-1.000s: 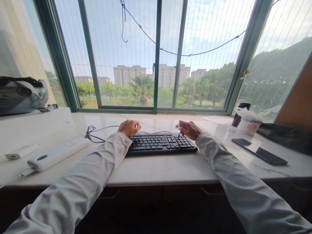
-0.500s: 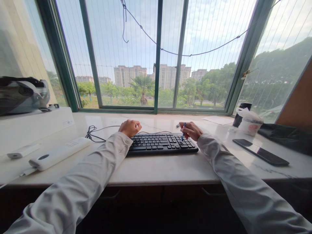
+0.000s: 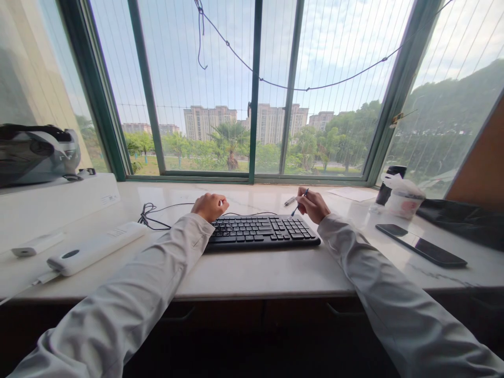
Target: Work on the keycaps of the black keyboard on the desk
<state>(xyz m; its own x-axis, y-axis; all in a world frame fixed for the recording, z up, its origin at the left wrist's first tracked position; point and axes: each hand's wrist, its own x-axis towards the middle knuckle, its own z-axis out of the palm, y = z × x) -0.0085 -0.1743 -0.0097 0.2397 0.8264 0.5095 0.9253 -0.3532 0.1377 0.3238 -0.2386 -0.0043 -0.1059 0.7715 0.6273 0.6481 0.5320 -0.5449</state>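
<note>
A black keyboard (image 3: 255, 231) lies on the pale marble-like counter. At its upper left corner rests my left hand (image 3: 210, 206), closed with the fingers curled in; whether it grips anything is hidden. My right hand (image 3: 314, 205) pinches a thin blue stick-like tool (image 3: 294, 211), too small to name surely. The tool slants down to the left, its tip near the top edge of the number pad. Just left of those fingers lies a small clear and silver object (image 3: 290, 201) on the counter.
A tangled black cable (image 3: 147, 214) and a white power bank (image 3: 96, 248) are on the left, before a white box (image 3: 59, 205) bearing a headset (image 3: 37, 152). At right are a phone (image 3: 421, 245), a bagged cup (image 3: 403, 199) and a dark bottle (image 3: 391, 181). Windows (image 3: 252, 94) rise behind.
My right hand has moved up and slightly right, lifting the blue tool from the number pad keys toward the keyboard's back edge. The small silver object shows more. My left hand stays still.
</note>
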